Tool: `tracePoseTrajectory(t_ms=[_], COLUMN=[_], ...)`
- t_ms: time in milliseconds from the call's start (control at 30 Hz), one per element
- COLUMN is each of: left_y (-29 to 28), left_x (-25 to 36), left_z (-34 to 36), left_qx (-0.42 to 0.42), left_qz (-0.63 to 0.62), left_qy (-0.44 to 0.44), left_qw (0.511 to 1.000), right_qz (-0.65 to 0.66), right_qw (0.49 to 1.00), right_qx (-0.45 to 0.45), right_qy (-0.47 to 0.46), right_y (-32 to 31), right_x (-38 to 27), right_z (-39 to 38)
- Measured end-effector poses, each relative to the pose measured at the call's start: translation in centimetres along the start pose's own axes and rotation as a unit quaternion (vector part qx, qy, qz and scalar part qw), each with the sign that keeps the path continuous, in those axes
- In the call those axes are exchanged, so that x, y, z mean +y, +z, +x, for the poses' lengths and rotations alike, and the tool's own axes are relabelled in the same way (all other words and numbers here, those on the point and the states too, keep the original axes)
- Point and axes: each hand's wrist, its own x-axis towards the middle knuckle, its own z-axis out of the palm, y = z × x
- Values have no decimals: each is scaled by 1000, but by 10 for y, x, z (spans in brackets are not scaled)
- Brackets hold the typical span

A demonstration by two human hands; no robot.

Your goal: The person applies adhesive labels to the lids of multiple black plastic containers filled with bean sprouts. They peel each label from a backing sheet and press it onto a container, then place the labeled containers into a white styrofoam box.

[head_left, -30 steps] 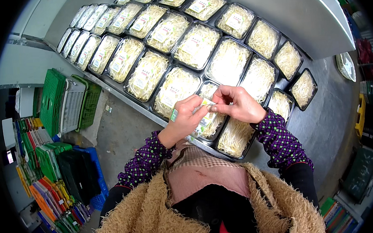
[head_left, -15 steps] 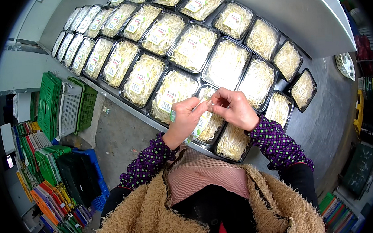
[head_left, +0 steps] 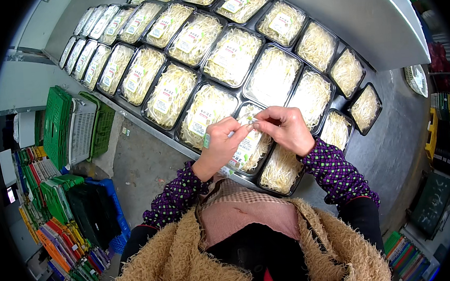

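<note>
Over a bean sprout tray (head_left: 259, 154) at the near edge of the table, my two hands meet with their fingertips pinched together. My left hand (head_left: 221, 145) grips a strip of white and green sticker labels (head_left: 246, 148), which hangs below the fingers; a green bit of it shows beside the hand. Thumb and forefinger of my right hand (head_left: 290, 129) pinch the upper edge of a label at the same spot. Whether that label is parted from the strip I cannot tell. The unlabelled tray (head_left: 281, 170) to the right is partly under my right hand.
Rows of black trays of bean sprouts under clear film (head_left: 171, 97) cover the metal table (head_left: 375, 147); those on the left bear labels, several on the right are plain. Green and white crates (head_left: 59, 125) stand at the left. A metal panel (head_left: 351, 19) rises behind.
My right hand has shifted slightly right and down, its fingertips a little more spread. More of the label shows below the fingers. The trays look the same.
</note>
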Motion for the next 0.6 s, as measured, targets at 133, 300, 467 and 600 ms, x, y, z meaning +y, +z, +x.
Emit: tracePoseTrajectory(t_ms=[133, 300, 467, 600], left_y=[-2, 0, -8, -12], left_x=[-18, -1, -8, -8], left_z=[-19, -28, -19, -15], left_qx=[-24, -31, -38, -43], left_qz=[13, -106, -17, -6], left_qy=[-90, -164, -16, 18], left_qw=[996, 980, 999, 999], right_qz=[74, -136, -364, -175], right_qw=[996, 989, 921, 981], right_qx=[44, 49, 140, 69], right_qy=[21, 37, 19, 35], right_y=[-41, -71, -36, -41], right_x=[-12, 24, 48, 33], right_z=[36, 90, 89, 73])
